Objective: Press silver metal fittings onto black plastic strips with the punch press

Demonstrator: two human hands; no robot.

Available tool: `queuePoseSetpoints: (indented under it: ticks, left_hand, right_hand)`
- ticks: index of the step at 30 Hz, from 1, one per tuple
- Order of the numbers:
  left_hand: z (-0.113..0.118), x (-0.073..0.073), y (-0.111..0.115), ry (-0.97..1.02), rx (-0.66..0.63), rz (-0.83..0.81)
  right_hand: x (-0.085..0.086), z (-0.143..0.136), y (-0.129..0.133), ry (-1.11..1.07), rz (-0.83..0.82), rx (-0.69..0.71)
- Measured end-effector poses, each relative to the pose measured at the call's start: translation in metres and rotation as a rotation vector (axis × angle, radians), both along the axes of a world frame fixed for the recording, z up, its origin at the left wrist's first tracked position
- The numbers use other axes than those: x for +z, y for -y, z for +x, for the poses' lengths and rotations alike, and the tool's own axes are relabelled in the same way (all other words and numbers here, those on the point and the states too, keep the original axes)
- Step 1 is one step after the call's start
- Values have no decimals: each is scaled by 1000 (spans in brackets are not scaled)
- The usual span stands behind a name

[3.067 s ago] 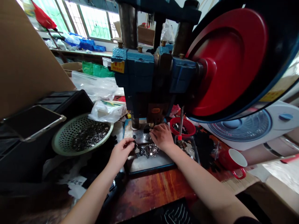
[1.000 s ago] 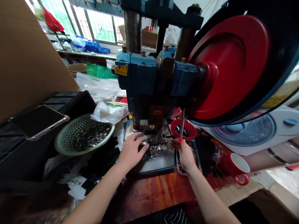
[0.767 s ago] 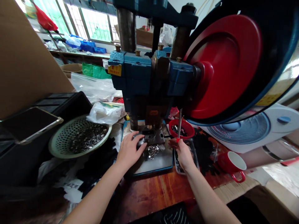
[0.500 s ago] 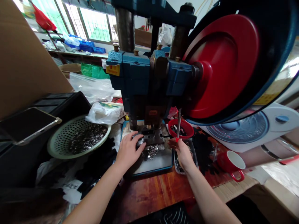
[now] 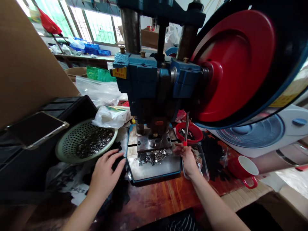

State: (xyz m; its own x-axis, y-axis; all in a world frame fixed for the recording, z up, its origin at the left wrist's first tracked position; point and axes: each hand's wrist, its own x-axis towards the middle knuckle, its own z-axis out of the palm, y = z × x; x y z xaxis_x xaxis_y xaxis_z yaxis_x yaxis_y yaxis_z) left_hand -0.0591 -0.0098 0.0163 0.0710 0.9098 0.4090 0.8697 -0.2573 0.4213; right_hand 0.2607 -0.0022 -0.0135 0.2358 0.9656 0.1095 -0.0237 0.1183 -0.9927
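Note:
My left hand is to the left of the press's base plate, fingers stretched out and apart over dark scraps; nothing shows in its grasp. Closed around a red-handled tool with an upright metal shaft, my right hand is beside the plate's right edge, over a clear plastic tray of small parts. The tool's lower end is hidden in the fist. Between the hands stands a blue press, its ram low over a steel die. Small shiny metal pieces lie heaped before the die.
A pale green basket of metal bits stands left, near a phone. The large red flywheel overhangs the right side. Below it are a red bowl and a red mug. A cardboard sheet rises at far left.
My left hand has moved from the die leftward off the base plate. The press ram sits lower and its crank has turned. My right hand keeps the tool in about the same place.

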Motion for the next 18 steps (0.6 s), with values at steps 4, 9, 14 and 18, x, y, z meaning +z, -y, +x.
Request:
queuePoseSetpoints:
  ticks: [4,9,14,18]
  left_hand:
    - [-45,-14,24,41,139,-118]
    - [-72,-28,39,15,247,-259]
    - [-62,-35,21,-76,192,-320]
    - [-49,-43,-8,-205,174,-359]
  right_hand:
    - [8,-9,-15,415,-28,21]
    - [22,-30,-66,712,59,21]
    - [21,-38,-89,631,22,38]
    - [20,-19,-87,401,2,-128]
